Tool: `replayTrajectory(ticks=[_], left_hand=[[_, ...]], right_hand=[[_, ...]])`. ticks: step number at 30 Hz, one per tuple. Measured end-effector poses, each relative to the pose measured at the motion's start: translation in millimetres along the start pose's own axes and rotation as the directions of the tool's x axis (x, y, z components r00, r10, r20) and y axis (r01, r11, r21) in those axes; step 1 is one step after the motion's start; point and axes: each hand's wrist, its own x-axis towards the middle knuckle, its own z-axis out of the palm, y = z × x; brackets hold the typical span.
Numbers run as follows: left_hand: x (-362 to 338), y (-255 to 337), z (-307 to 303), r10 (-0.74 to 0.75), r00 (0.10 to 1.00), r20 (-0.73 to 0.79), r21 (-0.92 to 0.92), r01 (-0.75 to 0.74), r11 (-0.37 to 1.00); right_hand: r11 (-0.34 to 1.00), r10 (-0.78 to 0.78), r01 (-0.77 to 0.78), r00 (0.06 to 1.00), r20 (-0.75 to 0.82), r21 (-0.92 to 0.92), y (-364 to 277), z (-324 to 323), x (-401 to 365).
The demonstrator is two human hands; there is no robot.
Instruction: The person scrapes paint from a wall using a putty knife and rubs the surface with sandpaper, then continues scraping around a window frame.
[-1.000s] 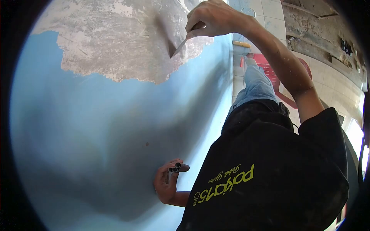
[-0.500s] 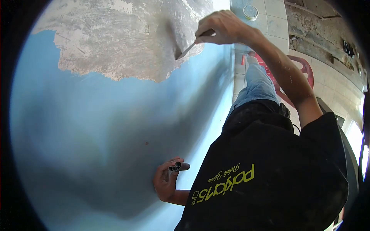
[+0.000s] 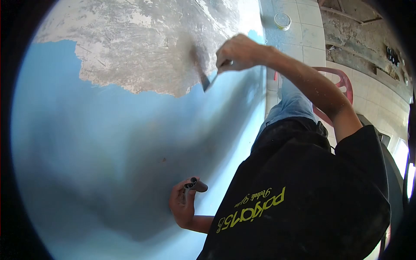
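Observation:
My right hand [image 3: 237, 52] grips a metal scraper [image 3: 207, 81], and its blade rests on the wall at the edge where bare grey plaster [image 3: 143, 47] meets blue paint [image 3: 108, 151]. My left hand [image 3: 182, 204] lies against the blue wall near my black shirt [image 3: 303, 203]. It holds a small dark tube-shaped object [image 3: 195, 185] between thumb and fingers.
A red plastic chair [image 3: 343, 82] stands on the pale tiled floor [image 3: 312, 39] beside the wall, with my jeans leg [image 3: 292, 106] over it. A small round tin [image 3: 282, 20] sits on the floor further off. A rough damaged wall [image 3: 364, 39] runs along the right.
My right hand has slid the scraper across the bare plaster to the border of the blue paint. My left hand has shifted slightly with the dark object still in it.

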Motion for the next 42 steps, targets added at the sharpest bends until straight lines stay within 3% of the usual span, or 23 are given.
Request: replayTrajectory(ticks=[1,5,7,8,9,11,13,14,15,17,19,20,21,25,27,29,30,33,35,38,41,42], left_hand=[[-0.4,1.1,1.3,0.001,1.0,-0.027,0.002,-0.001,1.0],[-7.6,5.9,0.4,0.009,0.99,-0.14,0.057,-0.001,0.998],[-28.3,17.0,7.5,0.061,0.981,-0.185,0.054,-0.052,0.997],[-27.0,20.6,9.8,0.101,0.972,-0.212,0.044,-0.094,0.995],[-24.7,32.0,12.9,0.108,0.973,-0.205,0.051,-0.1,0.994],[-22.9,57.5,29.0,0.149,0.967,-0.208,0.139,-0.122,0.983],[-24.5,60.9,27.7,0.144,0.966,-0.215,0.161,-0.11,0.981],[2.2,38.4,6.0,0.105,0.973,-0.207,0.141,-0.077,0.987],[1.0,34.8,5.7,0.099,0.972,-0.213,0.134,-0.071,0.988],[-6.4,35.0,4.4,0.041,0.976,-0.213,0.091,-0.022,0.996],[-3.5,40.5,7.3,0.018,0.978,-0.209,0.102,0.003,0.995],[-2.6,43.6,7.2,-0.004,0.982,-0.19,0.12,0.027,0.992],[-2.9,44.7,6.9,-0.005,0.981,-0.196,0.127,0.031,0.991],[-5.8,38.3,-0.6,-0.007,0.991,-0.132,0.041,0.012,0.999],[-4.0,33.6,0.4,-0.009,0.991,-0.134,0.029,0.013,1.0],[1.6,26.4,-0.7,0.15,0.989,0.003,-0.186,-0.147,0.972],[2.1,23.1,-1.6,0.151,0.989,0.001,-0.19,-0.148,0.97],[3.7,17.9,-6.4,0.155,0.987,0.053,-0.268,-0.135,0.954],[6.3,17.3,-4.0,0.151,0.987,0.048,-0.274,-0.132,0.953],[-0.4,13.9,1.3,0.14,0.99,0.025,-0.294,-0.126,0.947],[0.8,12.5,13.7,0.156,0.988,-0.004,-0.31,-0.149,0.939],[2.1,10.9,9.9,0.168,0.986,-0.009,-0.314,-0.162,0.935]], right_hand=[[0.999,-0.036,0.032,0.994,-0.105,-0.044,5.0,-10.1,2.9],[0.986,0.09,-0.103,0.99,-0.105,-0.132,6.2,-48.1,18.2],[0.993,0.05,-0.063,0.991,-0.127,-0.101,5.3,-30.2,-7.4],[0.993,0.056,-0.06,0.998,-0.038,-0.103,-6.6,-28.4,-12.9],[0.996,0.086,-0.087,0.996,-0.028,-0.03,-7.2,-35.3,-19.6],[0.993,0.087,-0.086,0.996,0.007,-0.082,1.6,-55.9,-23.2],[0.99,-0.018,-0.013,0.975,-0.219,-0.138,20.5,-80.2,-15.7],[0.995,0.046,-0.055,0.993,-0.111,-0.081,23.5,-89.0,17.7],[0.996,0.025,-0.04,0.981,-0.193,-0.074,28.4,-90.4,26.1],[0.995,0.047,-0.056,0.993,-0.108,-0.083,26.1,-91.3,23.0],[0.997,-0.012,0.008,0.998,-0.056,-0.076,24.1,-44.5,11.6],[0.997,0.079,-0.079,0.993,0.085,-0.004,15.0,-33.1,9.2],[0.997,0.073,-0.07,0.991,0.111,-0.026,12.1,-36.1,4.4],[0.998,-0.006,-0.001,0.994,-0.112,-0.069,35.5,-60.8,12.8],[0.999,0.039,-0.041,0.996,-0.078,-0.026,36.0,-85.0,22.2],[0.997,-0.021,0.011,0.99,-0.142,-0.073,34.1,-57.8,14.2],[0.993,0.046,-0.047,0.999,-0.014,-0.112,25.8,-34.3,8.2],[0.996,0.044,-0.055,0.989,0.142,0.075,9.6,-11.7,-7.9],[1.0,-0.019,0.019,1.0,0.019,-0.014,25.4,-18.4,-0.3],[0.995,-0.038,0.034,0.999,-0.038,-0.09,34.3,-55.8,15.2],[0.999,0.025,-0.028,0.998,-0.066,-0.039,28.9,-37.2,5.9],[0.997,0.056,-0.056,0.998,-0.003,0.046,22.8,-24.5,-5.3]])
